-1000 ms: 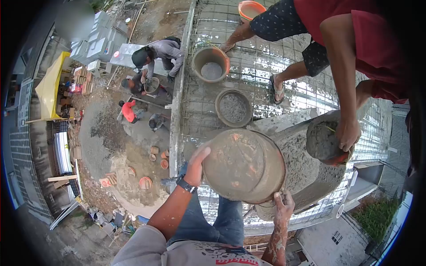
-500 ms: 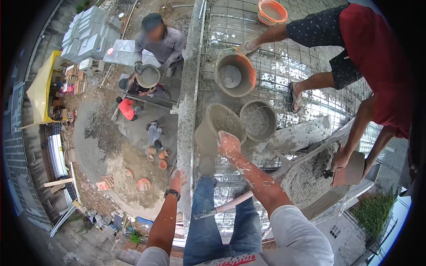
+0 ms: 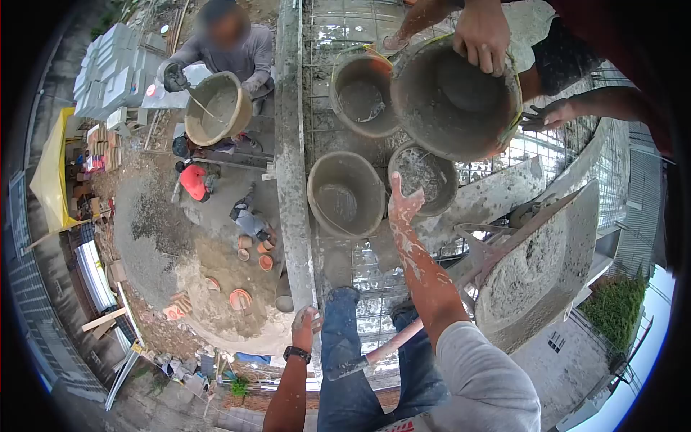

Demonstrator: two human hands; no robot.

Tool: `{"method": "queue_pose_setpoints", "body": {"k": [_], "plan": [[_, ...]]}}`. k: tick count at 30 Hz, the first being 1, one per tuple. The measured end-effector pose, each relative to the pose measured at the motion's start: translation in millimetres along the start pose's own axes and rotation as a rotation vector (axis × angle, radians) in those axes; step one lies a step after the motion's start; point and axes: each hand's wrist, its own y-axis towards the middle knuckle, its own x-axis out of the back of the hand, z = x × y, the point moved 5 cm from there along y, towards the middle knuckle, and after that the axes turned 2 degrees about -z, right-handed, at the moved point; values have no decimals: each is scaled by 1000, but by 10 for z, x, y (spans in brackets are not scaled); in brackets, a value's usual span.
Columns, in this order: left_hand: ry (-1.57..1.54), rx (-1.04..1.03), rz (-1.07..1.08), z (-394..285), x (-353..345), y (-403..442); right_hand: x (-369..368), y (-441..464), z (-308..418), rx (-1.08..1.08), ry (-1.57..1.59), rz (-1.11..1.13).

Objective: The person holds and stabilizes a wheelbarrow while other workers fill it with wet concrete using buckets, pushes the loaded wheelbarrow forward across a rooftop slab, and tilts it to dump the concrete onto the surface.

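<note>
My right hand (image 3: pixel 407 200) is open, thumb apart from the fingers, at the near-left rim of a bucket (image 3: pixel 440 189) holding wet grey concrete; whether it touches the rim I cannot tell. Left of it stands an upright bucket (image 3: pixel 347 194) with a grey residue inside. My left hand (image 3: pixel 306 325) is at the edge of the long concrete ledge (image 3: pixel 294 144), its fingers slightly bent and holding no visible object. Just beyond it, a grey cylindrical object (image 3: pixel 284 294) shows below the ledge. Another person's hand (image 3: pixel 484 36) grips a large coated bucket (image 3: pixel 461 93).
A wheelbarrow (image 3: pixel 540 266) with concrete stands at right, and a long handle (image 3: pixel 394 340) crosses my legs. Another bucket (image 3: pixel 365 93) stands on the rebar mesh (image 3: pixel 353 21). Beyond the ledge, a person (image 3: pixel 245 54) holds a bucket (image 3: pixel 216 108); others are far below.
My right hand has let go of the tilted bucket, which now stands upright, and has moved right. My left hand has come nearer. The co-worker's bucket has moved from the wheelbarrow to beside the other buckets.
</note>
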Motion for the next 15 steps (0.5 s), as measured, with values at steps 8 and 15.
{"method": "queue_pose_setpoints", "body": {"k": [8, 15], "plan": [[28, -34, 76, 137, -329, -441, 202, 850, -187, -337, 640, 319], [117, -320, -154, -419, 336, -1387, 1986, 598, 586, -531, 758, 438]]}}
